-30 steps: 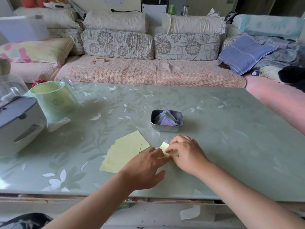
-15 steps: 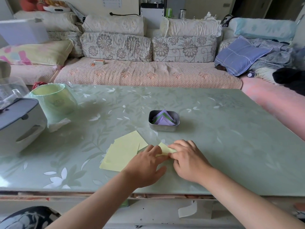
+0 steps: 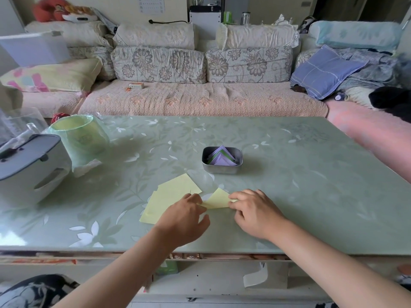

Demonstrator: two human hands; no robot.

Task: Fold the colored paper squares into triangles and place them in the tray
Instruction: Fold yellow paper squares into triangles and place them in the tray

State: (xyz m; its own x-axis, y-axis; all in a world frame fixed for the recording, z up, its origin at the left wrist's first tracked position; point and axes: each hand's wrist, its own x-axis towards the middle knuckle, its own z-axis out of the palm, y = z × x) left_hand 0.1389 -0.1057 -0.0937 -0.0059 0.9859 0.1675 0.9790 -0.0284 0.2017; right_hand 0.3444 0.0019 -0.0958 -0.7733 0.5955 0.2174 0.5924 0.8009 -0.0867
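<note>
— Where's our yellow paper triangle (image 3: 219, 198)?
— On the bench (image 3: 311, 185), between us: our right grip (image 3: 255, 213) pinches its right corner. Our left grip (image 3: 185, 218) touches the left corner; pinching or pressing, we cannot tell.
— Its lie?
— Long edge left-right, apex toward the tray (image 3: 222, 170) beyond. Our right grip seems nearer.

no legible text, wall calendar (image 3: 152, 4) print too small to read, green container (image 3: 81, 134) emblem blurred
</note>
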